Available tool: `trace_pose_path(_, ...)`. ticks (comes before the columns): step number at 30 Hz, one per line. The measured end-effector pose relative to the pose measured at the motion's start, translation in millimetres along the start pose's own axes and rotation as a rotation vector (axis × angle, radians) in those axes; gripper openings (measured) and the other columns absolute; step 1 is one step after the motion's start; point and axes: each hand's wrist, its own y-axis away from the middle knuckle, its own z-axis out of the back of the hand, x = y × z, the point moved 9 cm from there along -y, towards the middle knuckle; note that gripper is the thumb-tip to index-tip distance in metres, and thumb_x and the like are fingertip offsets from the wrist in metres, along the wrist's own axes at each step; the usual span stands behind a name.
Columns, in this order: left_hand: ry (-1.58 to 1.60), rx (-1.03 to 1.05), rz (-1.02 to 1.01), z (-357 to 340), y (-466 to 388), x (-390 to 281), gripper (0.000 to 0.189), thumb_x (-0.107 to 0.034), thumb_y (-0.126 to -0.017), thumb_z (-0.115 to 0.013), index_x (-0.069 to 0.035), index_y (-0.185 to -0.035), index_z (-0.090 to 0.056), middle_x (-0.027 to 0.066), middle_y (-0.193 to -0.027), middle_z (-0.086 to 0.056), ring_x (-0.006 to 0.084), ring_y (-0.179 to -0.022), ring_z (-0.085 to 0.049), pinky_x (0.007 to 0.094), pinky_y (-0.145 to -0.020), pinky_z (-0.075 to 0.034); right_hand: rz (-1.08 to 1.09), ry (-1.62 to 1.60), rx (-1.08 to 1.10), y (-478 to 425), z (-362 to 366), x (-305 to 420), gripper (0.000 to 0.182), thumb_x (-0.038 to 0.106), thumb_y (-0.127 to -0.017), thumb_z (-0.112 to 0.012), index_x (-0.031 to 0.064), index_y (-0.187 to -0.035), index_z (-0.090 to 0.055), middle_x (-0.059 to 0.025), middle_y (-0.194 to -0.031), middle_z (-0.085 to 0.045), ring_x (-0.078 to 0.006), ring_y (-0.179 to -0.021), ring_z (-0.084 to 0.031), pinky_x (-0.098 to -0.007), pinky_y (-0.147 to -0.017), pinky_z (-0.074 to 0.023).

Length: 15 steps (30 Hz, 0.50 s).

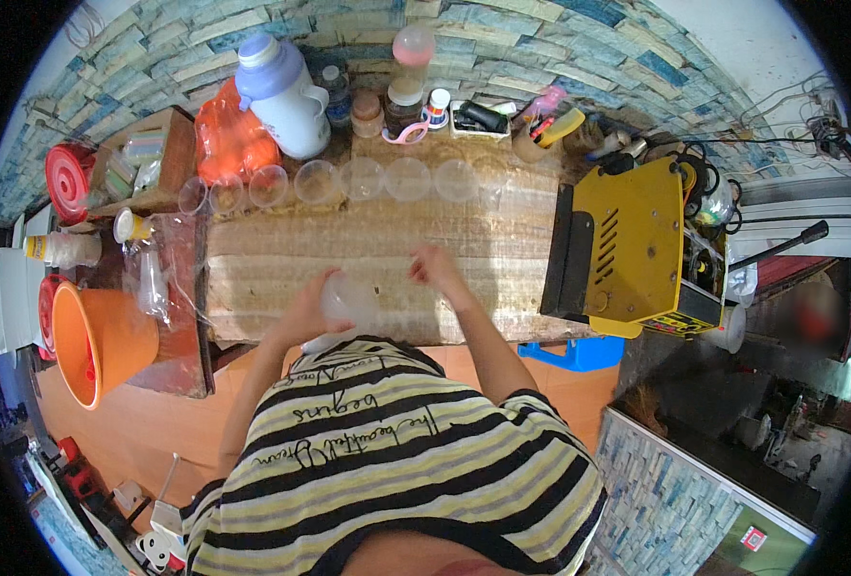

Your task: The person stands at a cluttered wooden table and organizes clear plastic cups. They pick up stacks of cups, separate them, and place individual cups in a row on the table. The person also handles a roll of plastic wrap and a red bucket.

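My left hand (308, 309) holds a translucent plastic cup (346, 297) above the near part of the wooden table (288, 245). Blur softens the cup's outline. To the right, my right hand (436, 272) hovers over the tabletop, apart from the cup, with its fingers curled. Motion blur hides whether anything small is between them. Several clear plastic cups (407, 178) stand in a row across the far side of the table. Something whitish (317, 341) shows below my left hand at the table edge, partly hidden.
A yellow machine with a black lever (634, 245) occupies the table's right end. Along the wall stand a thermos jug (285, 101), an orange plastic bag (231, 137), jars (404, 101) and a pen holder (530, 142). Leftward are an orange bucket (119, 338) and stacked cups (72, 249).
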Motion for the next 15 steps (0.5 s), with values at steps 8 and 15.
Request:
trace_pose_path(8, -0.139, 0.272, -0.254, -49.1, -14.6, -46.3, 0.094, -0.045, -0.059, -0.075, 0.002, -0.13, -0.037, 0.0229, -0.126, -0.047, 0.0348, -0.114, -0.047, 0.0387, -0.097, -0.038, 0.048, 0.647, 0.185, 84.1, -22.7, -0.8, 0.029, 0.027, -0.081, -0.057, 0.0003, -0.079, -0.067, -0.0129, -0.058, -0.06, -0.0175, -0.052, -0.058, -0.0328, -0.051, -0.045)
trace_pose_path(15, -0.077, 0.25, -0.158, -58.3, -6.1, -22.4, 0.094, -0.037, -0.055, -0.08, 0.0, -0.13, -0.037, 0.0197, -0.129, -0.046, 0.0335, -0.118, -0.046, 0.0382, -0.099, -0.036, 0.203, 0.274, -0.474, 73.7, 166.7, -9.2, 0.023, 0.023, -0.088, -0.054, 0.0022, -0.087, -0.064, -0.0013, -0.053, -0.05, -0.0087, -0.045, -0.044, -0.0241, -0.043, -0.0339)
